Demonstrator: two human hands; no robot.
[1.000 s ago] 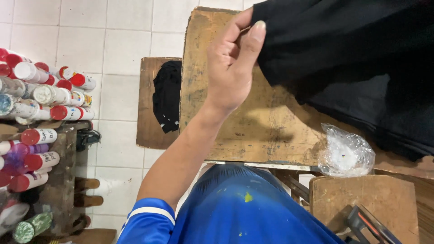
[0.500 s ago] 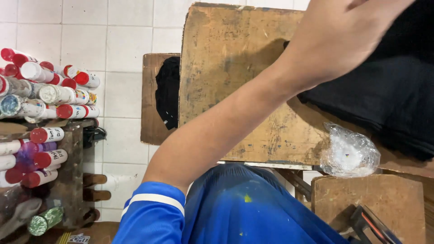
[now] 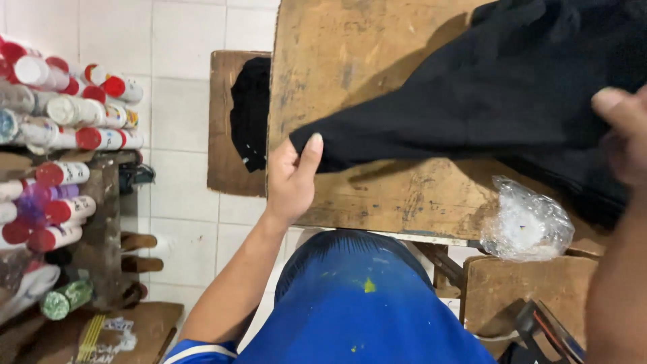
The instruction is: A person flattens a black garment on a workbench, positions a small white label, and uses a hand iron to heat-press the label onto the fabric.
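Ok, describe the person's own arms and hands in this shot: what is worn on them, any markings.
Both hands are bare, with no gloves, rings or watch in view. The left hand leads to a bare forearm that ends at a blue short sleeve with a white band at its hem. The right hand is blurred at the frame's edge; its forearm is bare too, and no sleeve shows there.

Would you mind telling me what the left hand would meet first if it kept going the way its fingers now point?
The left hand already touches the end of the black garment; going straight on, it would run over more of that cloth lying on the wooden board.
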